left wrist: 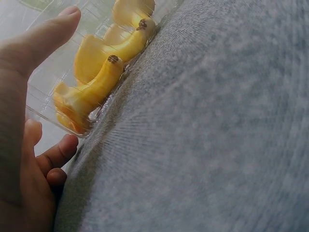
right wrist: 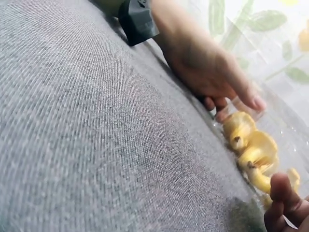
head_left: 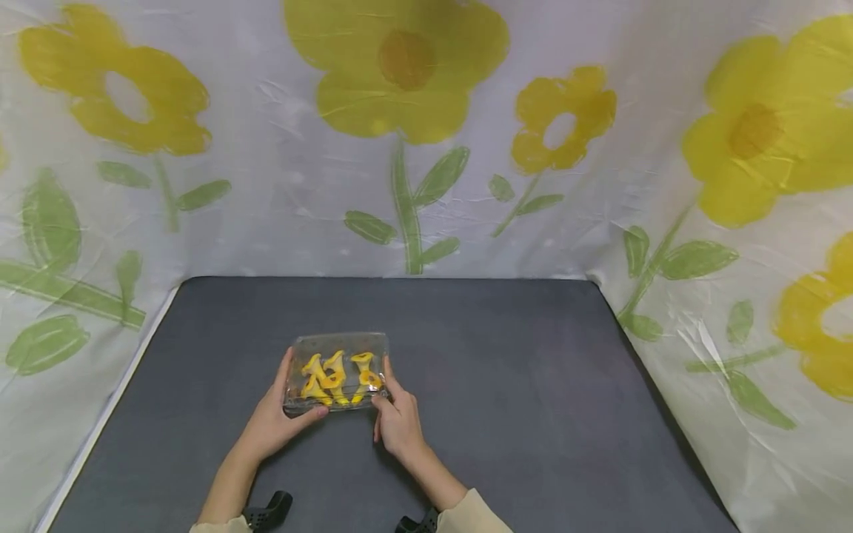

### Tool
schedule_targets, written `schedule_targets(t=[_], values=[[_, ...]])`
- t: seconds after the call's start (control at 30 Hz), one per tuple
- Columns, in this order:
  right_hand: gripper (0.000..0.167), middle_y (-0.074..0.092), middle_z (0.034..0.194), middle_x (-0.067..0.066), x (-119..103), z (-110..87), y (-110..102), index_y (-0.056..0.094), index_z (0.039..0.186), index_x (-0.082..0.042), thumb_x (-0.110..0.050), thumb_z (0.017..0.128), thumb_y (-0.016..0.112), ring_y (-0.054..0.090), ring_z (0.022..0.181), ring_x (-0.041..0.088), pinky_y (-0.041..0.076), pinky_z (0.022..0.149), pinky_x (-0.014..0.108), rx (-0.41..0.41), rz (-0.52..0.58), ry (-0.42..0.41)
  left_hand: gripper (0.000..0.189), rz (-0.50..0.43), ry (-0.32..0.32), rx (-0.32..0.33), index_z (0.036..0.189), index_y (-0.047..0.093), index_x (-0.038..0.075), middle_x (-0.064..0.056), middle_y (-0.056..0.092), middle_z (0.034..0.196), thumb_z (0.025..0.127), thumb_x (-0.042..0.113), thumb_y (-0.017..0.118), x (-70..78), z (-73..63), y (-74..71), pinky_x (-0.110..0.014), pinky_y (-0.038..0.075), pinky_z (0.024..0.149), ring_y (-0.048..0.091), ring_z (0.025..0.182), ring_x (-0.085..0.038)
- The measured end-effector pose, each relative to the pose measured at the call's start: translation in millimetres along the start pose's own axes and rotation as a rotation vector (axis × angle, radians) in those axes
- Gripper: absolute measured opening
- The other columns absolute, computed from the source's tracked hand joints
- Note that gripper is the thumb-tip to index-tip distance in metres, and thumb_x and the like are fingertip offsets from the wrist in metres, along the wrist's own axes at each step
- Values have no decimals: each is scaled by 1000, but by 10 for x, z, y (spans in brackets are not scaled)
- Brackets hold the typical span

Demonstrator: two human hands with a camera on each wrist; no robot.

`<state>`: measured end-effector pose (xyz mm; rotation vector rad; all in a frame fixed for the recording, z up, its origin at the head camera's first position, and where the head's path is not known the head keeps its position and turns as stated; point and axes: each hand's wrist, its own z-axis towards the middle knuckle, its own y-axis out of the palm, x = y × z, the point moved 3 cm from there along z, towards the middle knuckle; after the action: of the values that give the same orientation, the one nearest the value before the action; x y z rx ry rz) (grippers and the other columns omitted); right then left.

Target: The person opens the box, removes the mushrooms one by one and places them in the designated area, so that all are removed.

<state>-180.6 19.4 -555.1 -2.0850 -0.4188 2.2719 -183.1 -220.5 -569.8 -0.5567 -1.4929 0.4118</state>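
Note:
A clear plastic box (head_left: 340, 343) stands on the dark table, left of its middle. In it lie several yellow mushroom-shaped pieces (head_left: 333, 377) with flared caps; dark stem ends show in the left wrist view. My left hand (head_left: 275, 418) holds the box's left side, its thumb along the near edge. On the opposite side my right hand (head_left: 400, 422) grips the near right corner, index finger reaching up the side. The left wrist view shows the left thumb (left wrist: 43, 41) over the clear wall and curled fingers lower down. In the right wrist view both hands flank the box.
The dark grey cloth-like tabletop (head_left: 533, 392) spreads around the box. White sheets with painted yellow flowers (head_left: 266, 148) stand behind the table and at both sides. Black wrist straps (head_left: 269, 511) sit at the cuffs of light sleeves.

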Motion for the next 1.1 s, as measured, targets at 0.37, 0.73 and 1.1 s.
schedule_targets(t=[0.37,0.73,1.1], values=[[69,71,83,18,32,-30,-69,30,168,-7,-17,105,57,28,44,-1,38,48,24,46,-163,-110,127,1,36,9,172,-9,21,-29,7,175,90,42,86,8,26,14,-83,27,111,21,153,-62],[62,37,56,-10,9,-26,-12,31,168,-13,-13,109,51,25,45,-1,35,56,23,70,-114,-54,126,-17,32,6,172,-11,23,-27,5,175,92,42,85,12,-11,14,-83,30,110,22,153,-62],[70,54,76,4,47,35,-199,21,169,-5,-8,105,50,26,47,-4,35,56,17,-111,-270,-226,127,-17,42,45,172,-9,23,-19,2,178,90,41,86,-4,11,-7,-82,29,112,21,154,-60]])
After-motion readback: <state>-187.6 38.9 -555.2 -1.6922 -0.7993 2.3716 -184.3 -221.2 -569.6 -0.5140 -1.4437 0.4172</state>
